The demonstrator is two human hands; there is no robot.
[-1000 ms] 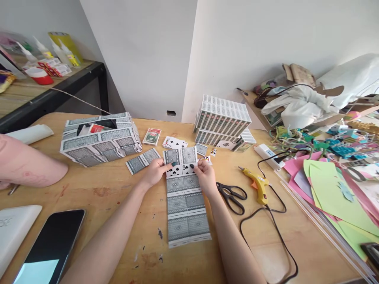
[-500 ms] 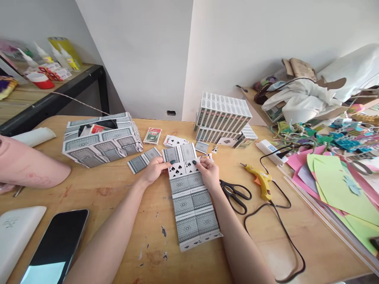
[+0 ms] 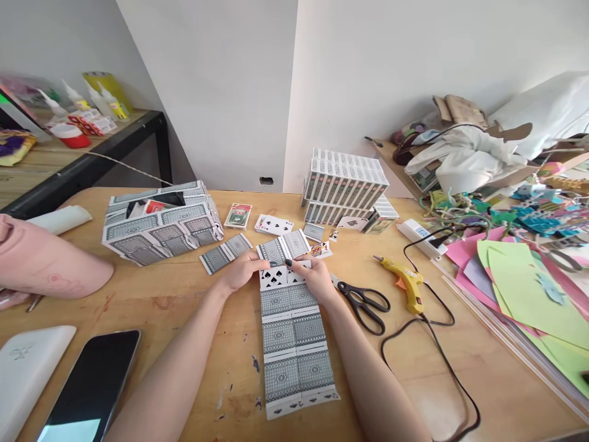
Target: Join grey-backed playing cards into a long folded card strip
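A long panel of joined playing cards, patterned backs up, lies on the wooden table in front of me. At its far end a pair of joined cards overlaps a strip of spade faces. My left hand pinches the left edge of this pair, thumb on top. On its right side my right hand presses with the thumb, fingers at the edge. Another joined pair of cards lies left of the panel. Black-handled scissors rest beside my right forearm.
A card-covered box stands back left, stacked card decks at the back. Right are a yellow glue gun with its cord and a power strip. Front left are a phone, a white device and a pink bottle.
The panel has shifted slightly toward me and turned a little. The far pair of cards now sits at an angle to it, and my right thumb has moved left over the cards.
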